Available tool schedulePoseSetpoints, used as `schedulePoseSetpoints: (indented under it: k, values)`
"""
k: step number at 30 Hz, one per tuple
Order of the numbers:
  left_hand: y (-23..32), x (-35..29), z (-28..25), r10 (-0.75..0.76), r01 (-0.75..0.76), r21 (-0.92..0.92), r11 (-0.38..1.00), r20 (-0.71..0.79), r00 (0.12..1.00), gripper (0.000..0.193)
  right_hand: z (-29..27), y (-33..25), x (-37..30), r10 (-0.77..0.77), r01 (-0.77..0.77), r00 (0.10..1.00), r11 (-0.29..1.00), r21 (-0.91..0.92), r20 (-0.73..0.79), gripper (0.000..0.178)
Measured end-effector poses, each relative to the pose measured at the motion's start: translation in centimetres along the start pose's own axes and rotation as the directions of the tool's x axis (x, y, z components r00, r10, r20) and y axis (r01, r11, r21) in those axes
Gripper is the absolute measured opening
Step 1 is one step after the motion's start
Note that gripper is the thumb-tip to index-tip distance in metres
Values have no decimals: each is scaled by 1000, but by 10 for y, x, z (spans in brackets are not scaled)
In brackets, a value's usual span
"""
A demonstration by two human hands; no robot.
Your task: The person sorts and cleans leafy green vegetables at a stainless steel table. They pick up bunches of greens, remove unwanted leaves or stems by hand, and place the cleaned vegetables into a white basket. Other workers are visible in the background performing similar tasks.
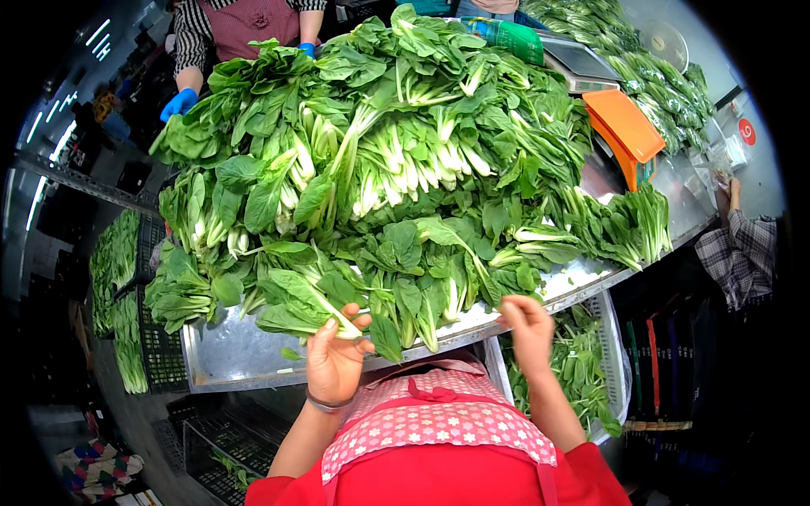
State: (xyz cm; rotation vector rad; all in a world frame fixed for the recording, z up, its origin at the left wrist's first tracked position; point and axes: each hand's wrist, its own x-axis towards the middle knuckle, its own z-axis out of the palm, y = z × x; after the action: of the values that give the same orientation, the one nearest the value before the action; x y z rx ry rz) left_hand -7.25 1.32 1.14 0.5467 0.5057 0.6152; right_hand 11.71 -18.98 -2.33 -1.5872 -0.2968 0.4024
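Note:
My left hand [334, 358] holds a head of leafy greens [302, 305] by its pale stem end, at the table's near edge. The leaves point away to the upper left. My right hand [526, 331] is at the near edge further right, its fingers curled and smeared by motion; whether anything is between them cannot be made out. Between my hands, several green heads [422, 305] lie with their white stems toward me. Beyond them a big pile of the same greens [405, 160] covers most of the metal table [240, 350].
A white crate [612, 358] with loose leaves stands below my right forearm. On the right of the table are an orange scale [626, 126] and a grey scale [580, 63]. Black crates [164, 337] of greens stand at left. A blue-gloved co-worker's hand [179, 104] touches the pile's far left.

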Motion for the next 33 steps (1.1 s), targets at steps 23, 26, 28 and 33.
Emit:
schedulePoseSetpoints:
  k: [23,26,28,33]
  values:
    - [-15,12,-10,-204,198,198,960,10,979,26,124,-7,-40,37,-138,941,950,280,336,18]
    - [-21,18,-17,-174,160,386,909,1,985,31,114,-2,-44,-124,139,933,990,-20,338,21]
    - [-24,15,-8,-149,131,341,931,25,989,32,110,-9,-40,-175,219,917,972,-84,358,21]
    - [-33,14,0,-117,101,411,906,14,993,32,105,-9,-37,-9,-13,933,998,59,361,18]
